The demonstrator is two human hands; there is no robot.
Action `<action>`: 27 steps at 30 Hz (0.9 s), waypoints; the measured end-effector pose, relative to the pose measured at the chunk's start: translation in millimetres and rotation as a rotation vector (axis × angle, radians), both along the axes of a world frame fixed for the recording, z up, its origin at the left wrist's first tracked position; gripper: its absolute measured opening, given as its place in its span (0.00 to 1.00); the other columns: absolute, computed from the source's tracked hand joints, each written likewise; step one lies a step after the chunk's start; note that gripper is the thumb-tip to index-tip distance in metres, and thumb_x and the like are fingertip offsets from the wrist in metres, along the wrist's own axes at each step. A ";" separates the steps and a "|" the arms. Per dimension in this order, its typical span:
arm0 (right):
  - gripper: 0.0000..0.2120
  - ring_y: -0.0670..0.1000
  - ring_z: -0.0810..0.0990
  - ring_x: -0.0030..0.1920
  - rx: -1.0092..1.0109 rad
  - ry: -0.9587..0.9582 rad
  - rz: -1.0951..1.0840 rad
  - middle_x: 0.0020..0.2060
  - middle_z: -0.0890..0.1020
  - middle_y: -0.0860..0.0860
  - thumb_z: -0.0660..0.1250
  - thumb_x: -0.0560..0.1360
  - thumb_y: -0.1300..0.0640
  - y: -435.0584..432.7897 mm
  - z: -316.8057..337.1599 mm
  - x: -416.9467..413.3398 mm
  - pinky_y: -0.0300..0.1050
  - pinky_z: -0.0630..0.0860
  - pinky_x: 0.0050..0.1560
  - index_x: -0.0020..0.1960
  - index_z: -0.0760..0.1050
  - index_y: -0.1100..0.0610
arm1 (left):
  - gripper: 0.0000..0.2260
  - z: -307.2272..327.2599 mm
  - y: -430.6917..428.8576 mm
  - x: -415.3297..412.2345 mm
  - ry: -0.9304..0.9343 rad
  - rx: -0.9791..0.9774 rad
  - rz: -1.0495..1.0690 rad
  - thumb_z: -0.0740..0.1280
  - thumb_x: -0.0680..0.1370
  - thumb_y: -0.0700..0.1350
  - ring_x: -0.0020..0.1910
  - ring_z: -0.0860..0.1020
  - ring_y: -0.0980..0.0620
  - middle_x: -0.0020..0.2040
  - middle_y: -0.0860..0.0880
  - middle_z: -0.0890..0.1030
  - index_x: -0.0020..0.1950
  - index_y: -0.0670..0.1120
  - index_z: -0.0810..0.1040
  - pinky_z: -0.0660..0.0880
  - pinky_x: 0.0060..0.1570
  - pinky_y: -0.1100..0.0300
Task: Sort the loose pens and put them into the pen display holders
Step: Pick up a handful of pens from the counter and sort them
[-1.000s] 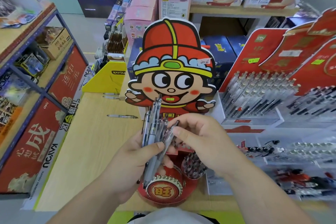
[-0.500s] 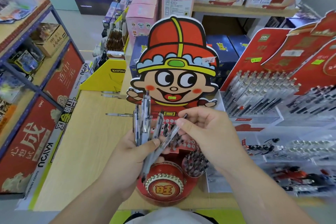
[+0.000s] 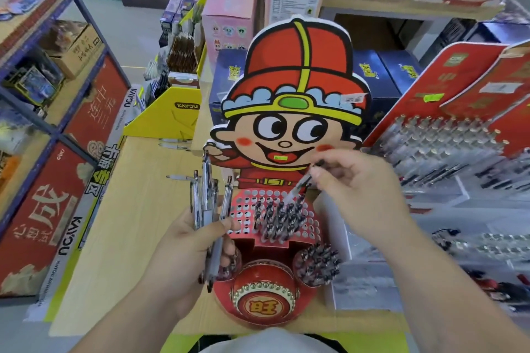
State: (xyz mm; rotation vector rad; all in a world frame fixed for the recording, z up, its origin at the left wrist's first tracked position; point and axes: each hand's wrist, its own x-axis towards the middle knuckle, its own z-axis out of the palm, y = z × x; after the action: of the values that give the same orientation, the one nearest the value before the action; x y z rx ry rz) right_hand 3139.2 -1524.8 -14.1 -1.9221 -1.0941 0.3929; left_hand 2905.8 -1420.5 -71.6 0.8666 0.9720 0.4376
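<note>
A red cartoon-figure pen holder (image 3: 289,112) stands on the wooden counter (image 3: 123,226) in front of me. Its perforated red tray (image 3: 246,209) holds a cluster of dark pens at the centre, and a round cup (image 3: 317,265) on its lower right is full of pens. My left hand (image 3: 186,252) grips a bundle of several clear pens (image 3: 205,200), held upright just left of the tray. My right hand (image 3: 355,189) pinches a single pen (image 3: 301,185), tilted with its tip down over the tray's upper right holes.
Three loose pens (image 3: 179,178) lie on the counter behind my left hand. Red pen displays (image 3: 447,135) filled with pens stand to the right. A yellow box (image 3: 172,114) and stacked pink cartons (image 3: 232,14) sit behind. Shelving (image 3: 43,71) lines the left.
My right hand has pulled one pen out of the bundle and carried it right, over the tray. The left hand with the bundle has shifted left, uncovering the tray.
</note>
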 end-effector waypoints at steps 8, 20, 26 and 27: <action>0.07 0.36 0.80 0.45 -0.173 -0.100 0.080 0.41 0.82 0.34 0.73 0.75 0.55 10.7 -24.9 5.4 0.28 0.73 0.45 0.52 0.85 0.47 | 0.09 -6.3 4.1 5.6 0.001 -0.034 -0.002 0.71 0.78 0.38 0.31 0.77 0.47 0.43 0.39 0.82 0.58 0.41 0.78 0.73 0.27 0.57; 0.07 0.35 0.79 0.50 -0.279 -0.158 0.205 0.42 0.79 0.29 0.73 0.75 0.50 14.9 -41.5 0.5 0.34 0.76 0.50 0.53 0.85 0.43 | 0.14 -11.8 7.1 7.1 0.014 -0.067 -0.002 0.73 0.74 0.41 0.30 0.77 0.47 0.38 0.41 0.82 0.58 0.40 0.78 0.74 0.27 0.58; 0.06 0.31 0.78 0.47 -0.375 -0.069 0.221 0.38 0.80 0.28 0.74 0.74 0.49 21.9 -39.2 4.8 0.31 0.72 0.45 0.51 0.85 0.42 | 0.23 -12.3 10.3 1.7 -0.001 -0.063 -0.027 0.77 0.65 0.48 0.32 0.78 0.47 0.42 0.41 0.83 0.57 0.41 0.80 0.74 0.28 0.57; 0.06 0.31 0.78 0.47 -0.398 -0.055 0.229 0.38 0.80 0.29 0.74 0.74 0.49 23.7 -38.2 5.8 0.31 0.73 0.45 0.51 0.85 0.42 | 0.23 -12.6 10.4 1.2 -0.004 -0.064 -0.028 0.76 0.65 0.48 0.32 0.78 0.48 0.42 0.41 0.83 0.58 0.41 0.79 0.74 0.28 0.57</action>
State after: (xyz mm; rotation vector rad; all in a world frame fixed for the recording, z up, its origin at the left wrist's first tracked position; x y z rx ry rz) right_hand 3145.0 -1501.1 -52.3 -2.1644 -1.3567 0.7338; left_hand 2907.0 -1410.1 -84.1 0.8209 0.9642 0.3819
